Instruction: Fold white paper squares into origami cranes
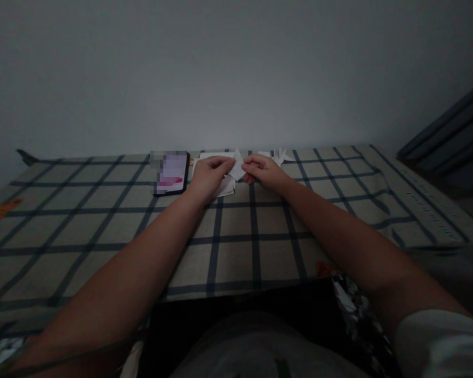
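Note:
Between my hands is a small folded white paper (pixel 237 167) with a point at its top. My left hand (pixel 211 176) pinches its left side between thumb and fingers. From the other side, my right hand (pixel 261 169) grips the paper's right edge with curled fingertips. Beneath and behind my left hand lie white paper sheets (pixel 225 188), partly hidden by it. Just beyond my right hand stands a folded paper crane (pixel 283 156), its lower part partly covered.
A phone (pixel 172 173) with a lit, partly blurred screen lies left of my left hand. A checked cloth (pixel 236 252) covers the table, which meets a plain wall (pixel 236 73). A dark striped fabric (pixel 453 136) hangs at the right.

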A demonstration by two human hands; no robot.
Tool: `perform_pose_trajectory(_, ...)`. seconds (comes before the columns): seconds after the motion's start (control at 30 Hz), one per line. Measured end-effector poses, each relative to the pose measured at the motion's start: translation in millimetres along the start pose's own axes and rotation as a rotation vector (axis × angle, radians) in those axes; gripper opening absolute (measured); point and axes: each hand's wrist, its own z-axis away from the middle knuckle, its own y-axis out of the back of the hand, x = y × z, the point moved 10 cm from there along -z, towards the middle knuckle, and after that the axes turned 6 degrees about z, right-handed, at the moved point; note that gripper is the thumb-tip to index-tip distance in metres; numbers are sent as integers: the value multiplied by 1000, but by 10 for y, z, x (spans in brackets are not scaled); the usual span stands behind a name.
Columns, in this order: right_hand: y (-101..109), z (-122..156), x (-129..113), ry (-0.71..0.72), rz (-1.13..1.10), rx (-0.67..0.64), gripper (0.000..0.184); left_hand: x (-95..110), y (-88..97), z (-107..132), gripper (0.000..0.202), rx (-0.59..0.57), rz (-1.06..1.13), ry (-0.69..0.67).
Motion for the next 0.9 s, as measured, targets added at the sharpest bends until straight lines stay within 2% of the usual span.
perform_pose_trajectory(0.13,62,-22,25,4,26,65,24,-54,-27,-4,32,-20,1,19)
perform_pose_trajectory(0.27,156,-23,2,69,31,148,33,-117,-42,-11,44,-34,53,47)
perform_pose_trajectory(0.43,247,-2,-25,129,68,211,33,-209,-78,-5,46,-64,169,139)
perform_pose_trajectory(0.6,238,-3,5,122,118,195,34,-240,-158,50,49,-97,359,253)
perform_pose_trajectory(0.7,214,2,2,129,145,173,34,-215,-145,71,48,-77,353,257)
perform_pose_trajectory(0.9,169,21,-8,126,147,121,35,-204,-103,88,30,-41,316,241)
